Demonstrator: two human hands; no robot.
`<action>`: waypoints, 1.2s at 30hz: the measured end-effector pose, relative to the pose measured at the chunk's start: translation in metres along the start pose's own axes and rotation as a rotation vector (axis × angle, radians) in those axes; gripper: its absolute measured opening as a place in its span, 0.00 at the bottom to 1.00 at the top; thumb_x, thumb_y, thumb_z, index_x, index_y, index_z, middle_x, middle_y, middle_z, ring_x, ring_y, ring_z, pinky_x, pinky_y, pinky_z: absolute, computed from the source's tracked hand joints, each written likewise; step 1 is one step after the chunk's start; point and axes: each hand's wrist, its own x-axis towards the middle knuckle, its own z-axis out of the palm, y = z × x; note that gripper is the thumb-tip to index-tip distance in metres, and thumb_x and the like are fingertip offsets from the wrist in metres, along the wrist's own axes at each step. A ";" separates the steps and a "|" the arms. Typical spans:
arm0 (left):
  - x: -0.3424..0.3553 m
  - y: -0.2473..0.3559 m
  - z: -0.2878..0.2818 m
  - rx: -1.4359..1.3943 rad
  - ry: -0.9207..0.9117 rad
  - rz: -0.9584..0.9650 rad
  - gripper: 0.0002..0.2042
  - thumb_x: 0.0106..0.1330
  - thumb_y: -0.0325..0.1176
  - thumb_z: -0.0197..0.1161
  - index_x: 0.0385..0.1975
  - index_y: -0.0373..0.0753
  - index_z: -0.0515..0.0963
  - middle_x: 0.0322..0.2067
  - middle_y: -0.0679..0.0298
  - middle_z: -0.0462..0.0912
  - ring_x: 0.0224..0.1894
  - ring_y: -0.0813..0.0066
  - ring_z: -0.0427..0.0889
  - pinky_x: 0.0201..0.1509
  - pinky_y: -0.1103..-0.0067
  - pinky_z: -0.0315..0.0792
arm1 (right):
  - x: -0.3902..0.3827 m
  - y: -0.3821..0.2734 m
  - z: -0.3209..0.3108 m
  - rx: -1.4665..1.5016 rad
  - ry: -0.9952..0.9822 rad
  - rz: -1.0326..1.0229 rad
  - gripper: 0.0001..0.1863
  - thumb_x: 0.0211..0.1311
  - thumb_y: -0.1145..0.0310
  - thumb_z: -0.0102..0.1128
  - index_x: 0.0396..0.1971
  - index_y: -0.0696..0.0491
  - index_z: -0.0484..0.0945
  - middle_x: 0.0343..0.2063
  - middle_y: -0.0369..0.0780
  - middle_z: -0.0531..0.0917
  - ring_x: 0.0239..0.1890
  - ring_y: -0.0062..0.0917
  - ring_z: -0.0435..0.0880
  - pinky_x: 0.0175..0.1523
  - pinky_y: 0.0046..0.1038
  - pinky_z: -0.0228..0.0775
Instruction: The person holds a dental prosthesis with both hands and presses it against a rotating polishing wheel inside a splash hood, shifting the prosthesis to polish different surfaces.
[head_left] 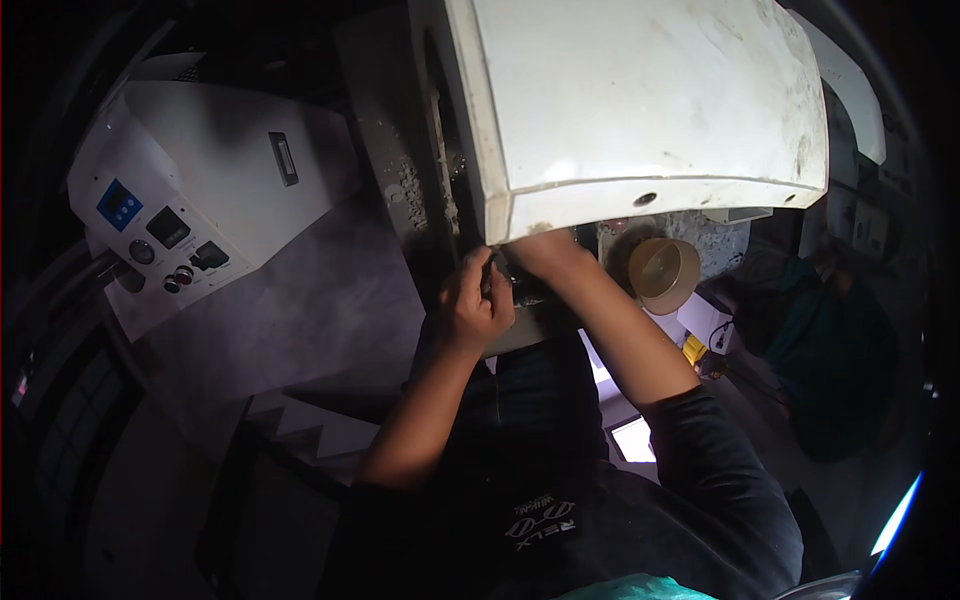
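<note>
1. Left hand [473, 305] curled shut around a small dark part [497, 283] at the machine's front edge, just under the white cover [640, 100].
2. Right hand [545, 252] pushed up under the same cover lip; fingers hidden, so grip cannot be told.
3. Dark part sits between both hands, tight against the machine [425, 200]; kind too dim to make out.
4. Tan reel [665, 272] just right of the right forearm; control box [190, 200] well apart on the left.
5. Likely risks: pinched fingers, from working blind in the narrow gap; a slip of the part, from poor light; a bumped reel, from the forearm swinging right.
</note>
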 end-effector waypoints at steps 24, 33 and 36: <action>0.032 0.020 0.002 -0.210 -0.114 -0.393 0.10 0.55 0.15 0.52 0.37 0.30 0.69 0.25 0.56 0.74 0.21 0.72 0.78 0.21 0.80 0.69 | -0.053 -0.003 -0.065 0.655 -0.009 0.535 0.25 0.41 0.82 0.57 0.45 0.64 0.69 0.38 0.46 0.78 0.40 0.26 0.76 0.48 0.25 0.67; 0.065 0.028 0.008 -0.536 -0.068 -0.461 0.06 0.58 0.14 0.49 0.34 0.26 0.68 0.32 0.59 0.75 0.26 0.80 0.75 0.21 0.85 0.73 | -0.019 -0.019 -0.087 0.690 0.140 0.577 0.19 0.41 0.85 0.54 0.39 0.65 0.71 0.36 0.43 0.78 0.40 0.25 0.75 0.47 0.24 0.66; 0.079 0.029 0.013 -0.718 0.029 -0.456 0.16 0.50 0.10 0.48 0.40 0.25 0.67 0.28 0.55 0.78 0.24 0.70 0.81 0.24 0.82 0.75 | -0.016 -0.011 -0.080 0.719 0.263 0.513 0.18 0.40 0.85 0.55 0.37 0.65 0.72 0.35 0.43 0.78 0.40 0.26 0.75 0.48 0.24 0.65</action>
